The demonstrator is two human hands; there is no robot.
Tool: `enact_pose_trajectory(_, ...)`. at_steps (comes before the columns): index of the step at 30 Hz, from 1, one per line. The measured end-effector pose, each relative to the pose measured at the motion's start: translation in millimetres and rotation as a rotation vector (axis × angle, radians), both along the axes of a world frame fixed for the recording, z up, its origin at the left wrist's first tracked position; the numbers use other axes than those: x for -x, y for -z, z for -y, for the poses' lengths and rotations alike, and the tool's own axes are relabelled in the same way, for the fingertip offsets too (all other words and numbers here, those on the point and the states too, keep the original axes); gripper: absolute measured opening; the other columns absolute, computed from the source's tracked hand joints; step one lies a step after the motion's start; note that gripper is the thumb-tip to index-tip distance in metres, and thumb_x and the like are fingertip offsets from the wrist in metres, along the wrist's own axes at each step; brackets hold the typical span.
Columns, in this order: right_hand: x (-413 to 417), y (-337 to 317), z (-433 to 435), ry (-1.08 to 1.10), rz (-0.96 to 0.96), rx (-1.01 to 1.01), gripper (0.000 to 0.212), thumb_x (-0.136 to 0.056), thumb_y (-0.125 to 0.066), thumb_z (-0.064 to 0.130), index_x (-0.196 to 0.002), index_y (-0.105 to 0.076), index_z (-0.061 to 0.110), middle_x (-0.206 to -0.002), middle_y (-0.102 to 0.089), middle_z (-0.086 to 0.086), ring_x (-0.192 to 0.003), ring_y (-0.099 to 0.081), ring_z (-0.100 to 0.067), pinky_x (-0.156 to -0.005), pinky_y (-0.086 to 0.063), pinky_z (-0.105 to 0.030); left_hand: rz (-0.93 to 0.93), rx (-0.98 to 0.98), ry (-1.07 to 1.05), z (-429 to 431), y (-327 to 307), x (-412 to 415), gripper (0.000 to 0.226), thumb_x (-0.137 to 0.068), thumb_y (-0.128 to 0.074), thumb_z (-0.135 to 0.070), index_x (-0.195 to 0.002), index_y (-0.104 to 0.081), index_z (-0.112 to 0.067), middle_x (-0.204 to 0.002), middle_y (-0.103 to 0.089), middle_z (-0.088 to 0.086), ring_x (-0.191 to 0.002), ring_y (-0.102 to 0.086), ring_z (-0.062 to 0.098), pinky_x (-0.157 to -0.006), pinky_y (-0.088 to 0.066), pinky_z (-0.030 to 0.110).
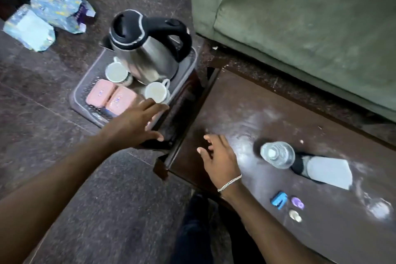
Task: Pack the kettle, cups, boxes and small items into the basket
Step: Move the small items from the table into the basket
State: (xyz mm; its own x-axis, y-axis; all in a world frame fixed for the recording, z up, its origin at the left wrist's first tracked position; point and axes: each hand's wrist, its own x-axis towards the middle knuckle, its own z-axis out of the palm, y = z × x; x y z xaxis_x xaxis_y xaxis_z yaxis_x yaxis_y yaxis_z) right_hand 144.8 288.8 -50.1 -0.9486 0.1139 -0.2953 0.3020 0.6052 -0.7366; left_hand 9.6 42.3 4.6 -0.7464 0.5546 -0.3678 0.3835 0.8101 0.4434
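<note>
A clear plastic basket [79,94] rests on a dark stool beside the table. Inside it stand a steel kettle [147,49] with a black lid and handle, two white cups [116,72] [156,91], and two pink boxes [100,92] [121,100]. My left hand [137,122] hovers with fingers spread over the basket's near right corner, holding nothing. My right hand [216,156] is open above the dark table [267,122], near its left edge. Three small items lie on the table: a blue one [278,199], a purple one [297,202] and a gold one [295,215].
A clear water bottle [277,154] stands on the table, with a black and grey object [325,170] lying behind it. A green sofa [300,17] borders the table's far side. Patterned packages [53,4] lie on the floor at upper left.
</note>
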Motion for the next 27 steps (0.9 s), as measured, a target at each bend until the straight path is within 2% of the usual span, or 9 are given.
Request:
enact_pose_trajectory(5, -65, 13, -71, 0.067, 0.073, -0.056, 0.033, -0.091, -0.072, 0.023, -0.122, -0.065, 0.015, -0.118, -0.063, -0.003, -0.097, -0.067, -0.026, -0.085, -0.057, -0.046, 0.143, -0.053, 0.127, -83, 27, -46, 0.091, -0.077, -0.087, -0.05, -0.154, -0.047, -0.022, -0.135, -0.051, 0.002, -0.109, -0.064, 0.022, -0.089, -0.049, 0.029)
enact_pose_trajectory(9, -116, 21, -123, 0.187, 0.116, -0.089, 0.034, -0.086, -0.077, 0.019, -0.118, -0.067, 0.016, -0.112, -0.063, -0.002, -0.087, -0.069, -0.021, -0.081, -0.059, -0.041, 0.232, -0.062, 0.19, -148, 57, -92, 0.09, -0.081, -0.081, -0.056, -0.156, -0.043, -0.024, -0.142, -0.047, 0.002, -0.112, -0.066, 0.024, -0.094, -0.056, 0.036)
enact_pose_trajectory(12, -152, 28, -158, 0.25, 0.144, -0.166, 0.032, -0.083, -0.08, 0.018, -0.113, -0.068, 0.018, -0.11, -0.064, 0.0, -0.086, -0.07, -0.02, -0.079, -0.056, -0.035, 0.302, -0.071, 0.217, -198, 80, -129, 0.091, -0.081, -0.082, -0.056, -0.156, -0.045, -0.022, -0.143, -0.047, 0.002, -0.113, -0.066, 0.026, -0.097, -0.056, 0.038)
enact_pose_trajectory(15, -181, 40, -190, 0.332, 0.186, -0.201, 0.032, -0.081, -0.08, 0.008, -0.11, -0.068, 0.009, -0.108, -0.062, -0.008, -0.087, -0.069, -0.031, -0.082, -0.057, -0.044, 0.328, -0.052, 0.225, -241, 100, -165, 0.085, -0.082, -0.082, -0.05, -0.154, -0.045, -0.022, -0.147, -0.045, 0.001, -0.114, -0.067, 0.028, -0.102, -0.054, 0.042)
enact_pose_trajectory(17, -200, 48, -209, 0.381, 0.214, -0.235, 0.032, -0.079, -0.081, 0.004, -0.107, -0.066, 0.006, -0.104, -0.059, -0.013, -0.087, -0.067, -0.037, -0.079, -0.057, -0.044, 0.33, -0.026, 0.209, -268, 110, -188, 0.081, -0.086, -0.079, -0.047, -0.153, -0.042, -0.023, -0.152, -0.043, 0.003, -0.119, -0.065, 0.033, -0.105, -0.052, 0.045)
enact_pose_trajectory(21, -228, 59, -229, 0.473, 0.37, -0.318, 0.039, -0.078, -0.083, 0.017, -0.108, -0.059, 0.008, -0.11, -0.059, -0.014, -0.095, -0.064, -0.042, -0.077, -0.052, -0.046, 0.356, 0.042, 0.109, -314, 124, -227, 0.07, -0.089, -0.075, -0.043, -0.146, -0.044, -0.017, -0.148, -0.047, 0.01, -0.122, -0.061, 0.045, -0.103, -0.051, 0.051)
enact_pose_trajectory(24, -235, 65, -229, 0.503, 0.495, -0.292, 0.039, -0.082, -0.08, 0.03, -0.106, -0.059, 0.008, -0.108, -0.066, -0.017, -0.099, -0.066, -0.042, -0.078, -0.05, -0.043, 0.356, 0.08, 0.07, -338, 134, -250, 0.062, -0.09, -0.074, -0.043, -0.137, -0.047, -0.011, -0.14, -0.051, 0.015, -0.117, -0.063, 0.045, -0.097, -0.052, 0.051)
enact_pose_trajectory(27, -234, 72, -228, 0.456, 0.552, -0.282, 0.03, -0.087, -0.072, 0.033, -0.104, -0.062, 0.01, -0.104, -0.071, -0.018, -0.1, -0.067, -0.04, -0.075, -0.046, -0.039, 0.348, 0.128, 0.035, -356, 147, -271, 0.061, -0.09, -0.073, -0.044, -0.135, -0.047, -0.01, -0.138, -0.054, 0.015, -0.114, -0.066, 0.045, -0.092, -0.054, 0.049)
